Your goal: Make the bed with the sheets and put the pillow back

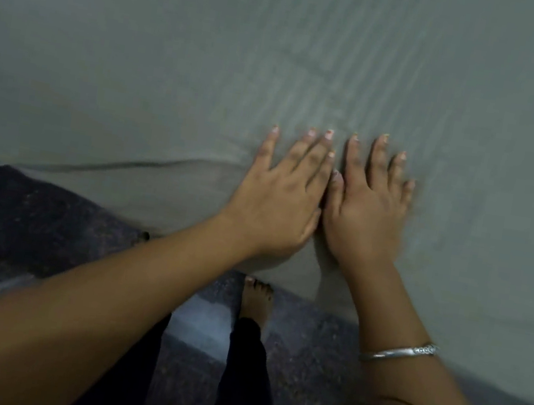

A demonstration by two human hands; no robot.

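**Both hands flat on sheet**

Grey sheet (214, 38) fills most of my view, spread over the bed. Left hand (279, 200) and right hand (364, 213) lie palm-down on the sheet near its front edge, just beside each other. Fingers (377, 160) are straight and slightly spread, pinching nothing. A long crease (118, 164) in the sheet runs off from the left hand. Silver bangle (399, 352) on the right wrist, by the sheet's edge. Below that edge I see dark speckled floor (31, 219) and one bare foot (256, 299).
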